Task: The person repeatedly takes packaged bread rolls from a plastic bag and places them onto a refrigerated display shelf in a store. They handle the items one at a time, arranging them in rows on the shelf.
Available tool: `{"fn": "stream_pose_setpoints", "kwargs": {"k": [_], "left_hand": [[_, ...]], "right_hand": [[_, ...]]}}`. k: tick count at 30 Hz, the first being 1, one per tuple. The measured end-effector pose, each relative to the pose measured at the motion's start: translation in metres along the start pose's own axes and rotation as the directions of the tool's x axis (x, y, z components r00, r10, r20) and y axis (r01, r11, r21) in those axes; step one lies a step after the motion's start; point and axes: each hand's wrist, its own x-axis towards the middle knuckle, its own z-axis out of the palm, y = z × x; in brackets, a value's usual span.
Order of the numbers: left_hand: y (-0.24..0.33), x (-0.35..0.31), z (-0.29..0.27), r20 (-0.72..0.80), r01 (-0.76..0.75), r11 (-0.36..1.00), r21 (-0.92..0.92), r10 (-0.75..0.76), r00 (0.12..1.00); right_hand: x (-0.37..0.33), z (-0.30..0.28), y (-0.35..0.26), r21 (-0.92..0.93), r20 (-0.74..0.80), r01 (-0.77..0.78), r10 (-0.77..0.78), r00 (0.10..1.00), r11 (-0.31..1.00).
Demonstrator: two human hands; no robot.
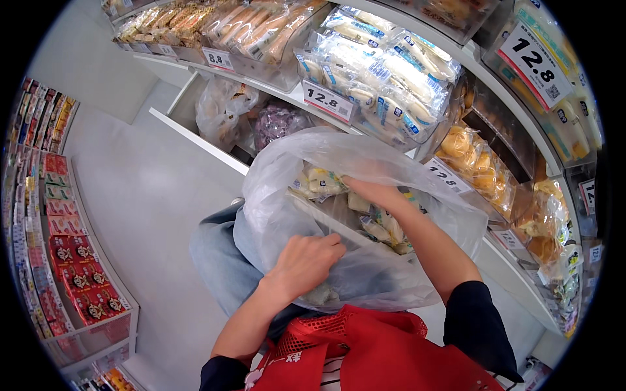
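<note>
While the right hand (373,189) is hanging by food packets (325,181) inside the plastic bag (267,186), the left hand (304,263) is lying half-curled at eight o'clock; I can't tell either grip.

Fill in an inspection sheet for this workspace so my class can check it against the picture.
Surface: drawer pulled open, partly hidden by the plastic bag.
Things: bag's mouth open; wrapped packs show through it.
Clutter: purple bundle and crumpled plastic in the drawer.
Grips: bare hands; left grip curled at the bag's near side, hold unclear; right grip reaching into the mouth, fingers partly hidden.
Cables: nothing seen.
Surroundings: packed bread ahead; red packets at left; grey floor.
</note>
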Motion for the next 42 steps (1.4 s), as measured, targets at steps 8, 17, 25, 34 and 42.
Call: {"fn": "stream_pose_setpoints", "kwargs": {"k": [8, 17, 25, 34, 42], "left_hand": [[0.002, 0.002, -0.001, -0.019, 0.018, 1.0, -0.01, -0.019, 1.0], [-0.002, -0.003, 0.006, -0.053, 0.018, 1.0, -0.005, -0.019, 0.998], [0.003, 0.001, 0.005, -0.109, -0.025, 0.999, -0.025, 0.022, 0.994], [0.002, -0.002, 0.012, -0.119, -0.027, 1.0, -0.006, 0.026, 0.993], [0.004, 0.003, 0.019, -0.098, -0.042, 0.999, 0.021, 0.044, 0.994]], "right_hand": [[0.036, 0.086, 0.056, -0.31, 0.24, -0.18, 0.26, 0.935, 0.933], [0.009, -0.048, -0.012, -0.05, 0.532, -0.495, 0.442, 0.722, 0.868], [-0.035, -0.004, 0.016, -0.496, 0.664, -0.186, 0.508, 0.549, 0.848], [-0.044, -0.017, 0.019, -0.456, 0.717, -0.287, 0.539, 0.443, 0.842], [-0.079, 0.016, 0.061, -0.178, 0.451, -0.66, 0.656, 0.605, 0.73]]}}
